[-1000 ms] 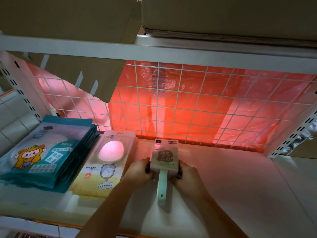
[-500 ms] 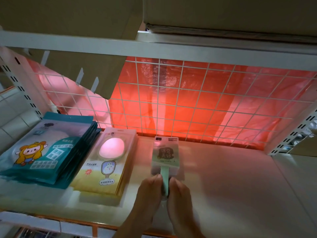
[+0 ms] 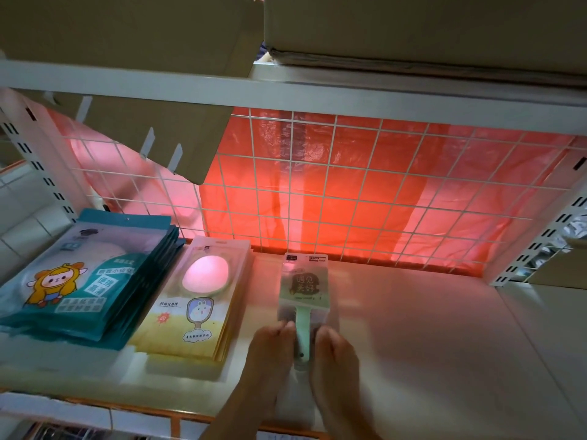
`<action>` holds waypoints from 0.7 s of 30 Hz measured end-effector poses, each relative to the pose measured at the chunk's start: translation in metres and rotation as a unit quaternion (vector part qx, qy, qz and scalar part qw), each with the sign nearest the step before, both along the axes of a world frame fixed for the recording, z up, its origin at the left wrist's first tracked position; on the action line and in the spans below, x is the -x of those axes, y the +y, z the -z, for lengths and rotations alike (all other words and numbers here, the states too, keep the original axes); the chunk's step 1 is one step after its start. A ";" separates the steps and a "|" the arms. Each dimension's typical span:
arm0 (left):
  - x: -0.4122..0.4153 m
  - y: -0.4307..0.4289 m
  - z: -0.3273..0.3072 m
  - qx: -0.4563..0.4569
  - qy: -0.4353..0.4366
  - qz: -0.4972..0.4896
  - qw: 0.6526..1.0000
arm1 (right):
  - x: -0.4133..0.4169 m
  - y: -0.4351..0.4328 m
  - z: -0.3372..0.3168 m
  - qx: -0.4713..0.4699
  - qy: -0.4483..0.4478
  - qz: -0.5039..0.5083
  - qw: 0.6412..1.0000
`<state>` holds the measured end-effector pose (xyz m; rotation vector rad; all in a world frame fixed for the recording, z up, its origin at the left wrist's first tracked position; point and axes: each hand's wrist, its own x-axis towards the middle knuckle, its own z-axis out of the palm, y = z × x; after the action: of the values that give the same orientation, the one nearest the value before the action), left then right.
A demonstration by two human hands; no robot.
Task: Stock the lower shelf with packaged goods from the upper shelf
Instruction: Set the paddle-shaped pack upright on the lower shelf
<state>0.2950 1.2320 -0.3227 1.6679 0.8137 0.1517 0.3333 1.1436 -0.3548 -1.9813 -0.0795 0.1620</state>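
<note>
**Observer:** Where is the brush pack (image 3: 304, 285)?

**Note-taker:** Flat on the lower shelf (image 3: 428, 344), just right of the yellow mirror packs (image 3: 193, 306), top end near the wire grid (image 3: 349, 201). Its green handle (image 3: 301, 328) points to the shelf front.

**Observer:** Grips?

**Note-taker:** Nothing pinched. The left hand (image 3: 271, 354) and right hand (image 3: 335, 357) flank the handle, fingers straight and bunched, tips on the pack's near edge.

**Observer:** Advice?

**Note-taker:** Likely a squaring push. Equal pressure on both sides, so it slides straight, parallel to the neighbouring stack.
</note>
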 end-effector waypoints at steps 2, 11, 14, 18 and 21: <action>-0.006 0.009 -0.006 0.004 -0.024 -0.054 0.998 | -0.021 -0.005 -0.004 -0.002 -0.013 0.059 0.998; -0.051 0.035 -0.005 0.092 -0.055 -0.056 0.993 | -0.075 0.014 -0.017 -0.138 0.139 -0.045 0.980; -0.055 0.034 0.006 0.061 -0.051 -0.021 0.997 | -0.075 0.016 -0.013 -0.140 0.131 -0.064 0.979; -0.054 0.035 0.004 0.047 -0.046 -0.007 0.998 | -0.074 0.019 -0.005 -0.111 0.099 -0.068 0.986; -0.052 0.034 0.005 0.039 -0.043 0.002 0.998 | -0.072 0.020 -0.004 -0.090 0.087 -0.072 0.990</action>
<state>0.3472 1.2664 -0.3273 1.5785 0.7422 0.1863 0.4058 1.1634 -0.3505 -1.7743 -0.1188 0.4075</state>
